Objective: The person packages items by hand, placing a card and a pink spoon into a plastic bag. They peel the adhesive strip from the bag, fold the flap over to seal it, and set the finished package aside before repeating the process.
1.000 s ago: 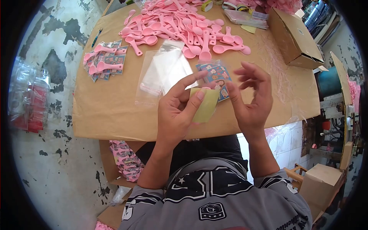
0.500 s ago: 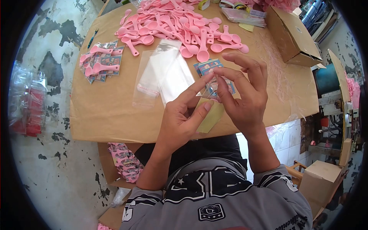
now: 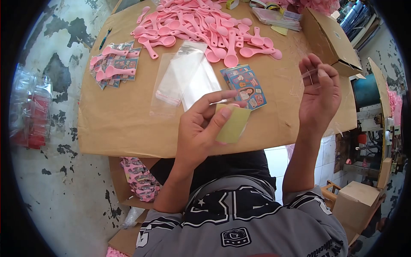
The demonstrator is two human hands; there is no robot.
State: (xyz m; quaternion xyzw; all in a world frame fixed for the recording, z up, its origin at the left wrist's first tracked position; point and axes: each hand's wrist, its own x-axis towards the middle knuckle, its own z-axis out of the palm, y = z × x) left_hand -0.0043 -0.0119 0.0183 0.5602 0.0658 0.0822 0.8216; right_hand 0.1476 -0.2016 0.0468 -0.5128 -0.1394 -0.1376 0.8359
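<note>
My left hand (image 3: 200,126) pinches a pale yellow card (image 3: 234,125) near the table's front edge. A bit of pink shows at the card's top edge, mostly hidden by my fingers. My right hand (image 3: 320,96) is raised over the table's right side, its fingers closed on a thin clear plastic strip (image 3: 309,73). Printed blue cards (image 3: 247,88) lie stacked just beyond my left hand. Beside them, clear plastic bags (image 3: 188,70) overlap on the brown paper.
Pink spoons (image 3: 184,23) are heaped at the back of the table (image 3: 128,128). At the left lie spoons on printed cards (image 3: 114,66) and a pen (image 3: 105,37). A cardboard box (image 3: 332,40) stands back right, with thin clear strips (image 3: 295,81) scattered before it.
My right hand has moved away to the right from the yellow card, carrying the clear strip. The printed cards are now uncovered. My left hand still holds the yellow card.
</note>
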